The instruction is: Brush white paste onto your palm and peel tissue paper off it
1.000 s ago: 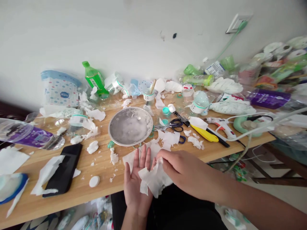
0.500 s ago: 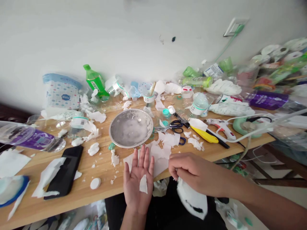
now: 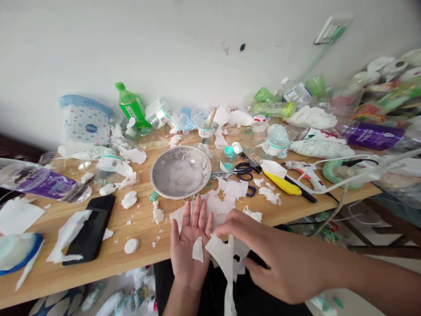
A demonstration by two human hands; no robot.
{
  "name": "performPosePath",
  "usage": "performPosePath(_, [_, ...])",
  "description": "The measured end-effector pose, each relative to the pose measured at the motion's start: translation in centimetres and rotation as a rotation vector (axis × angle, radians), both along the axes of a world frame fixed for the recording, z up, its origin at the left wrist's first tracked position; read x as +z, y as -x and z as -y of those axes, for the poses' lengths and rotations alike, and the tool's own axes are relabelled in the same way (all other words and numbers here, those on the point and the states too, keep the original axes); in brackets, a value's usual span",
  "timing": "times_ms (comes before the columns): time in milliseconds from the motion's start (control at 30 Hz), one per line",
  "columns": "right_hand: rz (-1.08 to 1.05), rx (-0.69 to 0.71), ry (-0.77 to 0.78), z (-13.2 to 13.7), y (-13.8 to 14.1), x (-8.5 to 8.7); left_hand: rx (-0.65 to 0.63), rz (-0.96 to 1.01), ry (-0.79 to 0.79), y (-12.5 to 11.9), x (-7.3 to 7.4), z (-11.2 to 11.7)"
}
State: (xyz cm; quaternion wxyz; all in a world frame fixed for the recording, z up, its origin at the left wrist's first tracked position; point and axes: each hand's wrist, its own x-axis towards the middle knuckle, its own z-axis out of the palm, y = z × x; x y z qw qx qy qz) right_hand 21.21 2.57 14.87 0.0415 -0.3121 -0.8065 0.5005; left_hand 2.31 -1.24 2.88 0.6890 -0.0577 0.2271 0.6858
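Observation:
My left hand [image 3: 188,245] lies palm up at the table's front edge, fingers stretched out, with a small torn scrap of white tissue [image 3: 197,250] resting on the palm. Right beside it, my right hand [image 3: 269,256] pinches a larger torn sheet of white tissue [image 3: 225,259] that hangs down over my lap. Just beyond the fingertips lie more torn tissue pieces [image 3: 226,197] and a round metal bowl [image 3: 180,172] smeared with white paste.
The wooden table [image 3: 138,228] is crowded: a black phone [image 3: 90,228], scissors [image 3: 241,171], a yellow utility knife [image 3: 283,184], a glue gun [image 3: 304,173], a green bottle [image 3: 131,107], clear plastic bottles, caps, cables and scattered tissue bits. A white wall stands behind.
My right hand pulled the tissue sheet off my left palm, leaving a small scrap there, dipped toward my lap, then came back beside the left hand with the sheet. The left hand stayed put.

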Motion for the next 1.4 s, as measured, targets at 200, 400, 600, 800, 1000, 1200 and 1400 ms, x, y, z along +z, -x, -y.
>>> performPosePath(200, [0.099,-0.128,-0.005,-0.5,0.5,-1.8,-0.012,0.004,-0.012,-0.4,0.3,-0.3])
performPosePath(400, [0.012,-0.070,0.042,-0.4,-0.2,0.1,-0.008,0.008,-0.063,-0.7,0.6,-0.3])
performPosePath(600, [-0.203,-0.112,0.503,0.9,0.9,-1.9,0.072,0.027,-0.044,-1.3,0.7,-0.1])
performPosePath(800, [-0.034,-0.387,0.237,2.3,3.3,-5.1,0.016,0.020,-0.086,-2.4,-0.1,1.2])
performPosePath(1000, [0.000,-0.484,0.115,2.7,3.5,-6.3,-0.007,0.020,-0.039,-2.7,0.0,2.0])
performPosePath(1200, [-0.058,-0.476,-0.060,3.2,3.6,-7.5,-0.040,-0.002,-0.039,-2.6,-0.7,1.6])
performPosePath(1400, [-0.043,-0.506,-0.238,3.9,3.6,-7.7,-0.059,0.035,-0.032,-2.4,-1.0,1.6])
